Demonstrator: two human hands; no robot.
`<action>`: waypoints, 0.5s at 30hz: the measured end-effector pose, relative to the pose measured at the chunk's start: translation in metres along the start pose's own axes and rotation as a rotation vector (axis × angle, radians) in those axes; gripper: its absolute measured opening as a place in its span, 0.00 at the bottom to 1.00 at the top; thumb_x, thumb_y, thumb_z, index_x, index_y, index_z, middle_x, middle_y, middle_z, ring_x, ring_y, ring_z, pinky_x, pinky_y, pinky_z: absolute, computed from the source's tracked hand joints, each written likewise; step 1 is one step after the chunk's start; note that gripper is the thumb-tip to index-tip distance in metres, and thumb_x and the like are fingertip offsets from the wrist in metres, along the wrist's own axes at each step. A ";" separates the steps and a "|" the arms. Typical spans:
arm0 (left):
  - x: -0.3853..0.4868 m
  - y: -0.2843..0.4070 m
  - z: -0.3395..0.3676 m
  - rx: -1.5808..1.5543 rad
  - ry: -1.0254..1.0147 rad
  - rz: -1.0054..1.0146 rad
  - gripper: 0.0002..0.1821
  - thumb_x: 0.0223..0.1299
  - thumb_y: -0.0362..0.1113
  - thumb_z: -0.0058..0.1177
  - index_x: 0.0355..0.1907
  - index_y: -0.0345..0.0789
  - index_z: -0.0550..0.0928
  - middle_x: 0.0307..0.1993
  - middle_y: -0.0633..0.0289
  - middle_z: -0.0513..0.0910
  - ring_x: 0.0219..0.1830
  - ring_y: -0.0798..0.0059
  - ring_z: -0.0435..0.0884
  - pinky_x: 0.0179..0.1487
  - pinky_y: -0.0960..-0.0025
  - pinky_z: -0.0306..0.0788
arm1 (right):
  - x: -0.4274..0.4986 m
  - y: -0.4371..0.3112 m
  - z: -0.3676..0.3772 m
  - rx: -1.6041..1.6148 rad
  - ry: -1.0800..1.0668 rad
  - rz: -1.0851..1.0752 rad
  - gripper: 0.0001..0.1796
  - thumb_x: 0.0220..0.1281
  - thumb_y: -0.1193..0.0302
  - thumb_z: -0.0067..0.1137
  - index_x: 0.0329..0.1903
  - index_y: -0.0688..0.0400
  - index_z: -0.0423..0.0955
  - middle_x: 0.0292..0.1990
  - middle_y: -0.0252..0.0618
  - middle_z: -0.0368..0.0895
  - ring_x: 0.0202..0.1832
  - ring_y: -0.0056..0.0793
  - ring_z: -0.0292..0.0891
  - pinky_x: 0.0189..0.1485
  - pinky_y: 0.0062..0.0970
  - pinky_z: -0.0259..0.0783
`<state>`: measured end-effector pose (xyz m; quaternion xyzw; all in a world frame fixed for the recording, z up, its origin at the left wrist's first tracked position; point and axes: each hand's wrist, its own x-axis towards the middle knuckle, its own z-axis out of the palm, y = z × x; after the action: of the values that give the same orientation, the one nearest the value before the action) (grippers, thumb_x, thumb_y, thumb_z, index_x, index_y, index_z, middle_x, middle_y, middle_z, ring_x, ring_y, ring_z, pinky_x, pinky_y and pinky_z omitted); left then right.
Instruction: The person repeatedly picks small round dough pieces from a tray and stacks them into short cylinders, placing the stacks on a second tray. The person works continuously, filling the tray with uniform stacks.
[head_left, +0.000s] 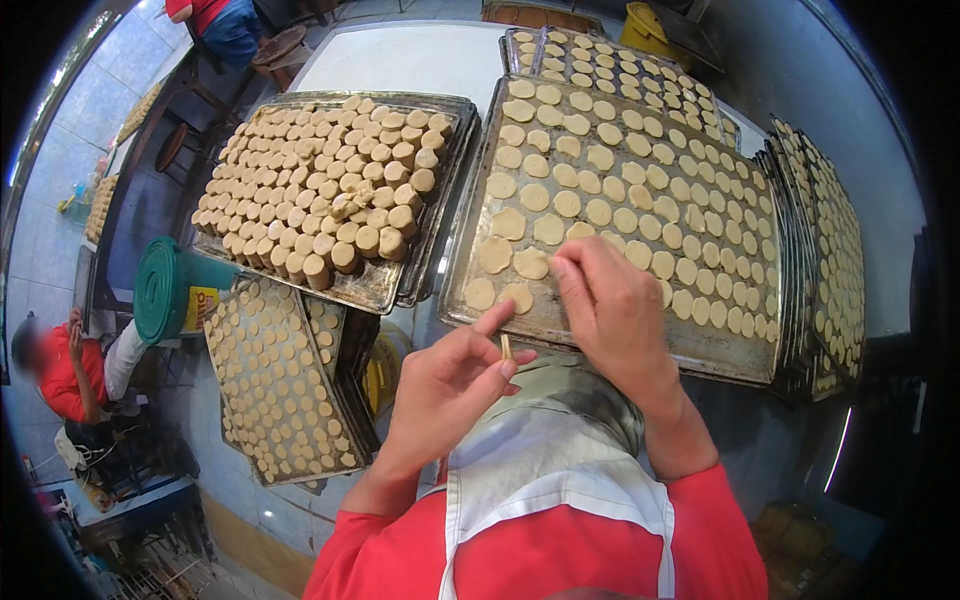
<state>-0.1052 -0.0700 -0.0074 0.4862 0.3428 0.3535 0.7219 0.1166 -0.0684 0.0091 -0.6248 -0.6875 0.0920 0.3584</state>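
Before me lies a metal baking tray (551, 321) with rows of flat, uneven dough discs. My left hand (450, 394) holds a small, thin piece of dough (506, 346) between thumb and fingers. Its extended index finger touches the lower edge of a dough disc (516, 298) near the tray's front edge. My right hand (619, 315) is over the tray with thumb and index finger pinched together, right beside another flat disc (531, 264). Whether dough sits in that pinch is hidden, and the hand covers several discs below it.
Left of the tray, another tray (379, 296) carries many upright dough cylinders (318, 271). Disc-filled trays (281, 390) are stacked low at left, with more trays (836, 262) at right. A green-lidded bucket (161, 291) stands left. A person in red (71, 375) sits far left.
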 end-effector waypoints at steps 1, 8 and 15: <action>-0.001 0.001 0.000 0.012 0.008 0.013 0.01 0.76 0.20 0.57 0.44 0.25 0.82 0.78 0.33 0.71 0.63 0.61 0.90 0.52 0.70 0.89 | -0.001 0.001 -0.004 -0.016 0.020 -0.023 0.06 0.76 0.71 0.64 0.43 0.60 0.81 0.36 0.46 0.84 0.36 0.49 0.84 0.37 0.41 0.75; -0.002 0.006 0.004 -0.025 0.046 0.057 0.04 0.78 0.22 0.57 0.47 0.23 0.84 0.71 0.38 0.80 0.62 0.59 0.90 0.55 0.68 0.89 | -0.017 0.000 -0.027 0.126 -0.291 0.030 0.09 0.73 0.69 0.70 0.42 0.61 0.80 0.35 0.44 0.83 0.36 0.43 0.85 0.37 0.37 0.76; 0.004 -0.002 0.015 0.125 -0.041 0.119 0.05 0.76 0.22 0.59 0.47 0.23 0.87 0.65 0.45 0.85 0.58 0.67 0.90 0.54 0.69 0.89 | -0.030 -0.004 -0.031 0.365 -0.244 0.103 0.11 0.72 0.66 0.72 0.44 0.61 0.82 0.35 0.44 0.83 0.35 0.38 0.83 0.38 0.35 0.74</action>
<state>-0.0903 -0.0741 -0.0058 0.5570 0.3197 0.3635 0.6749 0.1313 -0.1067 0.0222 -0.5679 -0.6650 0.3080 0.3746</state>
